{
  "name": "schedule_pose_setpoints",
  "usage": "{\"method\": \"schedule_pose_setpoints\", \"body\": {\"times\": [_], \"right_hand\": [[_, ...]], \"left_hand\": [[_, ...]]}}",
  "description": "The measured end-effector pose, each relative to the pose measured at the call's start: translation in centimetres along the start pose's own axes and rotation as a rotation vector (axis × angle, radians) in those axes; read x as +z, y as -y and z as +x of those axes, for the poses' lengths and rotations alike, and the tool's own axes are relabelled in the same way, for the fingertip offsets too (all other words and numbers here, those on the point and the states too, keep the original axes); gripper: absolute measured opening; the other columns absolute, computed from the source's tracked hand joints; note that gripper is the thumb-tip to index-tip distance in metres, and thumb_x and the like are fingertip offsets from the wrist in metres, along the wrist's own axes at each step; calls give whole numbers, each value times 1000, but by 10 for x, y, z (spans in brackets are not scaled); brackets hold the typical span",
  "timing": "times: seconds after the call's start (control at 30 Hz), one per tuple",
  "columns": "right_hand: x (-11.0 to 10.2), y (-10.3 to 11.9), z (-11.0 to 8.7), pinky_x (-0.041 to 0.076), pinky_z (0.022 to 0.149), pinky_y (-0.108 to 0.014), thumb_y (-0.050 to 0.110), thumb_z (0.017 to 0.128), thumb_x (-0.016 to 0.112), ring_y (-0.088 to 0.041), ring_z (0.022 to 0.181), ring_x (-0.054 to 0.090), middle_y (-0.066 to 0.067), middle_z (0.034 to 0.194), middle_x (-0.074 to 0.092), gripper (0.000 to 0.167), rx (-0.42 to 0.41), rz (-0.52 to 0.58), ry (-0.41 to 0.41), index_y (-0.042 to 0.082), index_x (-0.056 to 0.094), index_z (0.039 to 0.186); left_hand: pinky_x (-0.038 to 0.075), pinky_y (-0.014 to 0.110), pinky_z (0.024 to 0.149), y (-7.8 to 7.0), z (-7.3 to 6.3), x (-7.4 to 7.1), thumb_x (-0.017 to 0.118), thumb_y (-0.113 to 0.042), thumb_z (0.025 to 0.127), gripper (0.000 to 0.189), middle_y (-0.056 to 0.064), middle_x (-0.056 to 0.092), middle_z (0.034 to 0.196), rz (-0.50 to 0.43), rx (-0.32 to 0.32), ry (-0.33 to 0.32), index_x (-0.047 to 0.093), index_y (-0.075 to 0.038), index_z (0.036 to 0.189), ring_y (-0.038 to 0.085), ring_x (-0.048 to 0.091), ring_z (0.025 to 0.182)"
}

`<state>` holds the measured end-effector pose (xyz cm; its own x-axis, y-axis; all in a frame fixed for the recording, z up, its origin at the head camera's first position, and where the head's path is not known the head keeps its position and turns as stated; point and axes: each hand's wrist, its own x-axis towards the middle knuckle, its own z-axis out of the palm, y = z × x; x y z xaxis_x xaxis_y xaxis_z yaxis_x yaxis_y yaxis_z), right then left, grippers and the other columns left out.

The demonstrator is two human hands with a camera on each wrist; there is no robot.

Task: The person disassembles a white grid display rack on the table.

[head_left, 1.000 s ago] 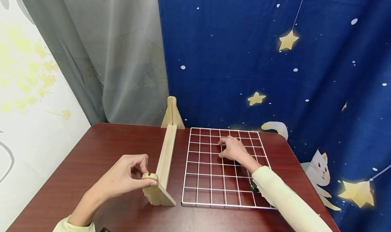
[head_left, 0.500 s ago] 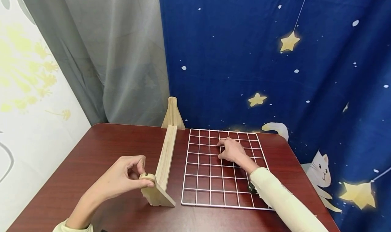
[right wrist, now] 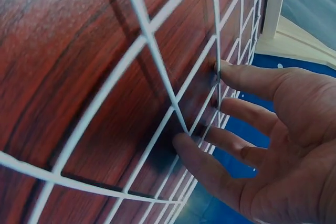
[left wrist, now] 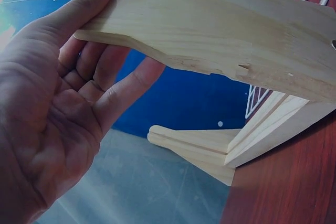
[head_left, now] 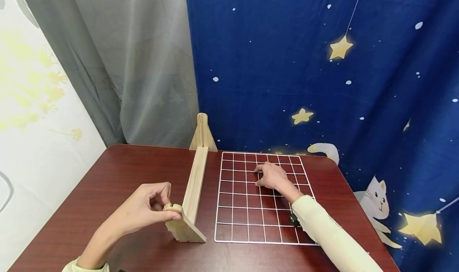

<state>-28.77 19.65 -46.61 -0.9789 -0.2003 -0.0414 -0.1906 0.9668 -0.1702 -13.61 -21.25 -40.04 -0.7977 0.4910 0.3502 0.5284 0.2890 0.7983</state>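
Observation:
My left hand point(head_left: 143, 206) pinches the rounded top of the near wooden end piece point(head_left: 184, 228), thumb on one face and bent fingers on the other. That piece stands upright at the near end of a long wooden bar point(head_left: 195, 180); a matching end piece point(head_left: 202, 134) rises at its far end. The left wrist view shows a chipped edge on the held end piece point(left wrist: 210, 30). Over a white wire grid panel point(head_left: 247, 216), my right hand point(head_left: 273, 175) holds its wires, fingertips poking into the openings, as the right wrist view shows. The panel lies beside the bar.
The dark red wooden table point(head_left: 125, 172) carries everything. A grey curtain point(head_left: 157, 85) and a blue star-patterned curtain point(head_left: 258, 96) hang along its back edge. A small dark object point(head_left: 295, 219) shows at the right sleeve's cuff.
The grid panel has turned slightly, its right side shifting left, with my right hand drifting a little left along with it. My left hand has tipped the end piece's top slightly left.

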Motion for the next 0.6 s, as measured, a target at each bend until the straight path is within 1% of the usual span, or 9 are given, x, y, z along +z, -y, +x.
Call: {"method": "schedule_pose_setpoints", "body": {"times": [0.1,0.2,0.3,0.47,0.6], "right_hand": [[3,0,0,56,100,-58,34,78,92,-36,126,66,-10,138,69,50,4,0,11,28,76,124],[5,1,-1,52,108,-60,35,80,90,-37,137,60,-13,148,65,48,12,6,23,29,75,126],[5,2,-3,48,114,-61,35,82,89,-37,144,54,-15,154,60,48,17,10,31,28,75,127],[3,3,-5,46,116,-61,35,83,89,-35,148,51,-13,155,60,49,13,8,23,27,75,130],[3,3,-7,47,116,-60,36,86,86,-34,149,51,-13,156,58,51,2,-1,23,28,73,135]], "left_hand": [[26,15,42,1,-1,0,95,-20,78,45,7,42,66,8,-6,9,50,-17,76,-7,28,55],[25,16,42,2,-2,-1,95,-21,79,46,8,40,65,12,-11,18,49,-16,76,-6,27,55],[25,17,42,2,-2,-2,95,-22,79,47,7,40,64,17,-9,21,49,-15,76,-6,27,55],[27,16,43,2,-1,-4,95,-22,78,45,6,43,65,28,-5,17,51,-15,76,-6,29,56],[28,16,43,1,0,-4,95,-20,78,44,7,44,66,28,-1,17,51,-15,76,-6,30,56]]}}
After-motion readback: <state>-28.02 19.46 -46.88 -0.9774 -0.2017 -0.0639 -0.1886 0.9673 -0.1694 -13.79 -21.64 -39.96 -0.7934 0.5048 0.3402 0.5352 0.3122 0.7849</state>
